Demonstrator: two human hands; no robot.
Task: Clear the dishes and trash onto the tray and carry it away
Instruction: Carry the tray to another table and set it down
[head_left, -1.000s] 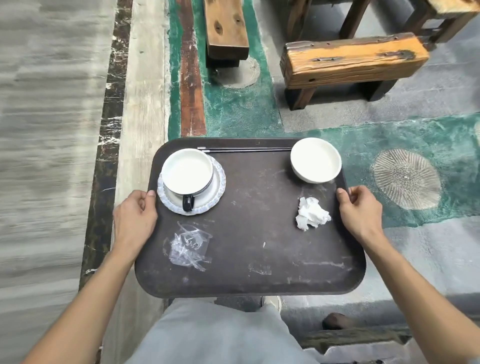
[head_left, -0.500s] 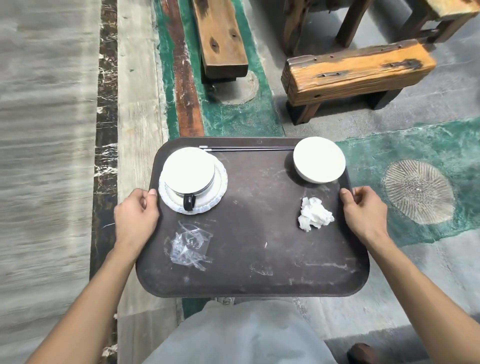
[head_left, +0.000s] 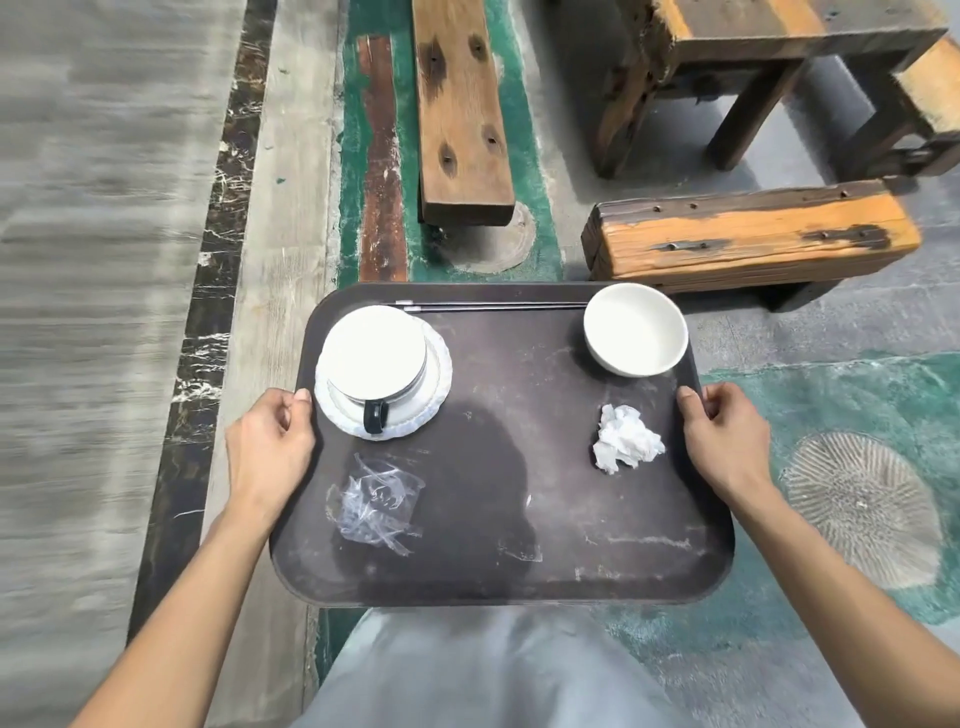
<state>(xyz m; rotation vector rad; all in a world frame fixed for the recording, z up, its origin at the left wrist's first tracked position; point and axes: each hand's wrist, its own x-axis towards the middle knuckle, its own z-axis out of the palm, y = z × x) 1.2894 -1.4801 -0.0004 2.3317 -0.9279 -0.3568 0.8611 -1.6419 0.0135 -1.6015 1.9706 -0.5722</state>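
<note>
Now, in the head view, we are holding the tray (head_left: 498, 597) in front of us above the floor, level as far as we can tell. Our left grip (head_left: 270, 447) is wrapping the tray's left rim, thumb on top just beside the saucer (head_left: 431, 405). Our right grip (head_left: 724, 441) is clasping the right rim, thumb on top just near of the bowl (head_left: 636, 330).

On the tray, the white cup (head_left: 374, 358) is sitting on its saucer at the far left and the chopsticks (head_left: 493, 307) are lying along the far edge. The bowl is standing at the far right, the crumpled napkin (head_left: 626, 439) is lying just left of our right grip, and the clear plastic wrapper (head_left: 376, 501) is resting at the near left.

We are judging the clearing done and the carrying-away step in hand. One wooden bench (head_left: 748, 236) is standing just beyond the tray's far right corner and a plank bench (head_left: 462, 114) farther off. The next move is calling for walking with the tray level, since cup and bowl look free to slide, and for steering round the benches.
</note>
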